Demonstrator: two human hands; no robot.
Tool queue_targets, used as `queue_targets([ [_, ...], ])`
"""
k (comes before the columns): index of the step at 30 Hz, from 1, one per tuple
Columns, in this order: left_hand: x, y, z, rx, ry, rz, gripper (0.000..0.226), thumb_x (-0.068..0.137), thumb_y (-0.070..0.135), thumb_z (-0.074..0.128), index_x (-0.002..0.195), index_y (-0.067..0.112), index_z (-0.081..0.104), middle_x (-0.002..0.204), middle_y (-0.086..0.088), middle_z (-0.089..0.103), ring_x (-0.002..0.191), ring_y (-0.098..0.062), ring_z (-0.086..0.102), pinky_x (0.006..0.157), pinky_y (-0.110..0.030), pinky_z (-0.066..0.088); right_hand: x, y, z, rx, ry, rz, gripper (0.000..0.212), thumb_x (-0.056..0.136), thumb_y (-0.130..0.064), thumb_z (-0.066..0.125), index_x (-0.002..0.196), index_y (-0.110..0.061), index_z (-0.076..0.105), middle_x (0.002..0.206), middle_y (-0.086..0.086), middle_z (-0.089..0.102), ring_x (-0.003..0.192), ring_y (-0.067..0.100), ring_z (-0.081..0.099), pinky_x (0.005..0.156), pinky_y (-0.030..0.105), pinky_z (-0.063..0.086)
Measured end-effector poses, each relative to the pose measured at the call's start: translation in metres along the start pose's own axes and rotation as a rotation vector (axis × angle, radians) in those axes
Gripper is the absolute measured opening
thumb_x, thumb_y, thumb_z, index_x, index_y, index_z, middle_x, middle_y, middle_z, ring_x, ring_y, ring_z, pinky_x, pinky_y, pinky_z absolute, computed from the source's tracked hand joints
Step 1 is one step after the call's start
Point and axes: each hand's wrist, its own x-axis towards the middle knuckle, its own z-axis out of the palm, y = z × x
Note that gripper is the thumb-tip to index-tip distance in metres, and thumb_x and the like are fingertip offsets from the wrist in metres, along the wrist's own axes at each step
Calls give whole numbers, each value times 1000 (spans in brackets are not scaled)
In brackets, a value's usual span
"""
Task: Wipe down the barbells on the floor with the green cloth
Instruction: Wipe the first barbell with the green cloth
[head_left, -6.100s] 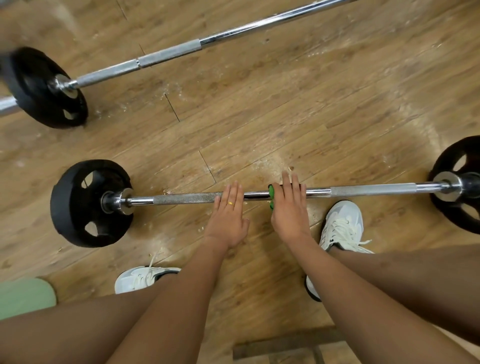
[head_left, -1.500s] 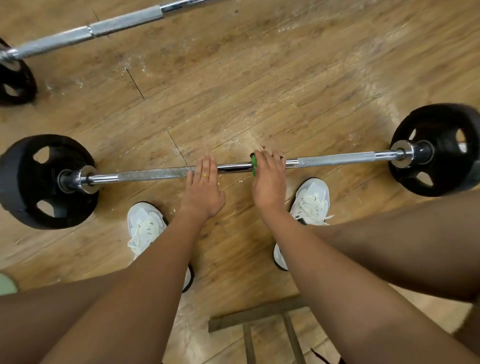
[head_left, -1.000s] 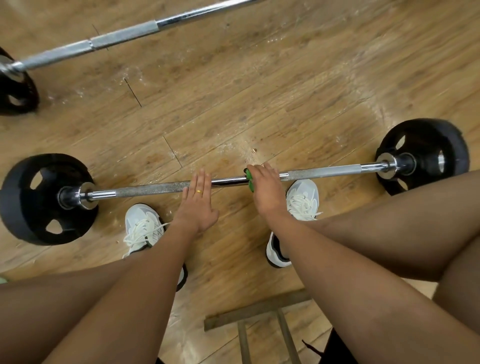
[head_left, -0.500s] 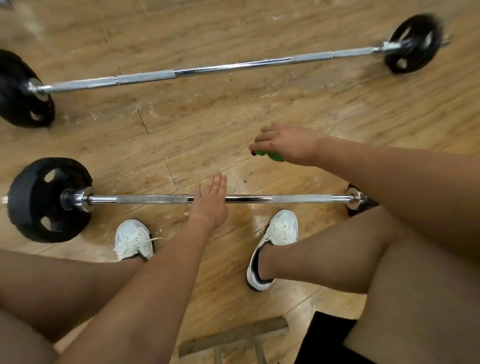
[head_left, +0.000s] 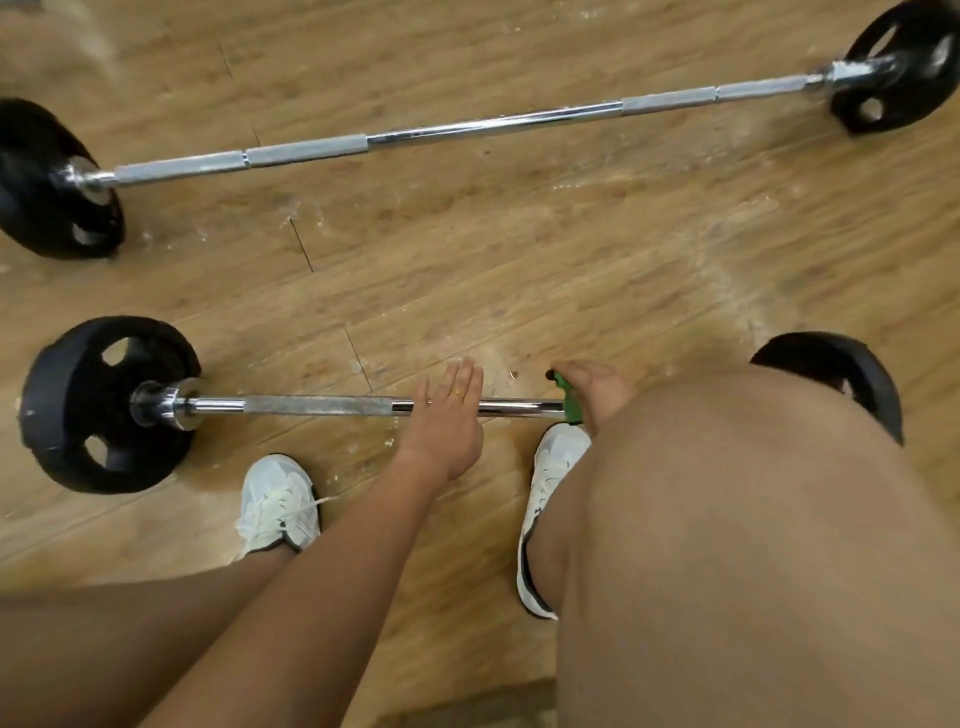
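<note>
**Cloth back on the near barbell**

The near barbell (head_left: 317, 405) lay across the lower middle of the frame on the wooden floor (head_left: 519, 260). Its left plate (head_left: 78, 415) was in full view. Its right plate (head_left: 831, 364) was mostly hidden behind the raised right knee (head_left: 727, 519).

Half a second before, the right hand (head_left: 597, 392) had been lifted clear, holding the cloth (head_left: 571, 408) over the floor between the two bars. Now it was down on the near barbell again, just right of centre. Its fingers curled over the cloth and held it against the shaft. The knee covered part of the hand, so only a strip of green showed at its left edge.

The left hand (head_left: 447, 426) had stayed where it was. It lay flat on the shaft with its fingers straight and together, gripping nothing, near the right hand but not touching it.

The far barbell (head_left: 493, 124) still ran across the upper part of the frame, well apart from both hands. It now tilted up to the right.

Two white shoes (head_left: 278, 509) stood just below the near barbell.
</note>
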Motion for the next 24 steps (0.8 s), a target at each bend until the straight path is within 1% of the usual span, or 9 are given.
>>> queue_targets([
  [4, 16, -9, 15, -2, -21, 33, 69, 105, 30, 27, 160, 13, -12, 168, -3, -17, 155, -20, -14, 123, -53, -5, 20, -2, 58, 22, 85, 38, 54, 101, -9, 44, 154, -17, 36, 155, 5, 40, 143, 27, 34, 115, 33, 24],
  [7, 20, -15, 27, 8, -8, 32, 67, 107, 36, 25, 162, 14, -6, 169, -3, -12, 156, -20, -11, 123, -52, -8, 23, 6, 71, 37, 213, -46, 57, 96, 1, 46, 151, -13, 41, 149, 9, 47, 136, 31, 41, 114, 38, 29],
  [10, 24, -16, 39, -21, 86, 14, 65, 107, 43, 20, 162, 16, 0, 170, 0, -3, 156, -17, -11, 121, -48, -13, 23, 6, 90, 40, 437, -138, 47, 97, -9, 56, 144, -9, 49, 132, 10, 58, 120, 32, 53, 106, 46, 41],
  [12, 28, -17, 43, -38, 128, 2, 64, 106, 45, 12, 163, 17, 3, 170, 2, 0, 156, -16, -11, 119, -46, -17, 27, 5, 102, -6, 523, -170, 48, 95, -16, 62, 141, -9, 50, 129, 11, 58, 117, 32, 55, 105, 49, 43],
  [13, 30, -17, 45, -40, 143, -3, 64, 106, 46, 9, 163, 18, 4, 170, 3, 0, 156, -15, -11, 118, -45, -18, 30, 7, 106, -28, 551, -179, 50, 92, -13, 66, 140, -9, 51, 128, 11, 58, 117, 32, 55, 106, 49, 42],
  [15, 34, -18, 45, -32, 164, -7, 63, 105, 45, 5, 163, 19, 4, 170, 5, 0, 155, -14, -13, 118, -44, -21, 37, 12, 107, -39, 578, -178, 57, 85, -1, 70, 139, -11, 53, 128, 9, 59, 118, 31, 54, 109, 48, 40],
  [17, 38, -19, 44, -29, 178, -14, 61, 106, 43, 6, 163, 20, 4, 170, 6, 0, 155, -13, -13, 117, -43, -23, 42, 15, 107, -14, 601, -167, 58, 84, 4, 68, 138, -13, 55, 128, 7, 59, 120, 30, 53, 111, 50, 38],
  [22, 54, -22, 37, -26, 199, -27, 56, 109, 39, 16, 162, 20, 10, 170, 4, 10, 156, -16, -4, 118, -46, -19, 48, 18, 101, 120, 661, 24, 46, 88, 0, 61, 132, -15, 59, 126, 3, 61, 122, 29, 53, 118, 52, 27],
  [24, 61, -23, 34, -32, 203, -25, 56, 110, 39, 17, 162, 19, 12, 169, 4, 11, 156, -17, -3, 117, -45, -21, 52, 11, 101, 96, 650, -6, 42, 93, -6, 60, 134, -15, 58, 130, 3, 60, 124, 30, 52, 118, 51, 26],
])
